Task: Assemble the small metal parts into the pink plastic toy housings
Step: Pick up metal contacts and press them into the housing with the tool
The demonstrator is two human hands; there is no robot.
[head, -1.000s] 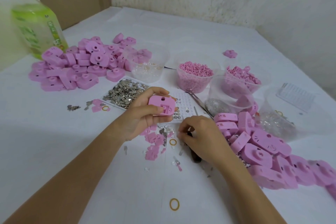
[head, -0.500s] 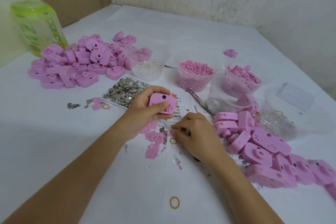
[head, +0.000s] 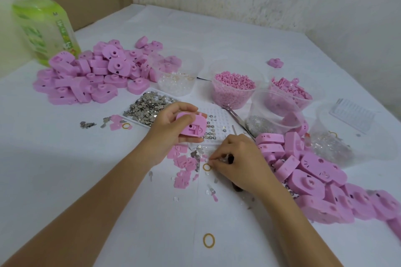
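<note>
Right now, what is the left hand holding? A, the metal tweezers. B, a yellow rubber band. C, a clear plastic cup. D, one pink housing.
D: the left hand grips a single pink housing, fingers curled round its far edge and thumb across its face, lifted off the table.

pink housing (head: 192, 126) held tilted, metal parts (head: 149, 108) trayed

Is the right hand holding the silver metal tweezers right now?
No: the silver metal tweezers lie on the white table beside a clear plastic tub, apart from the right hand.
</note>
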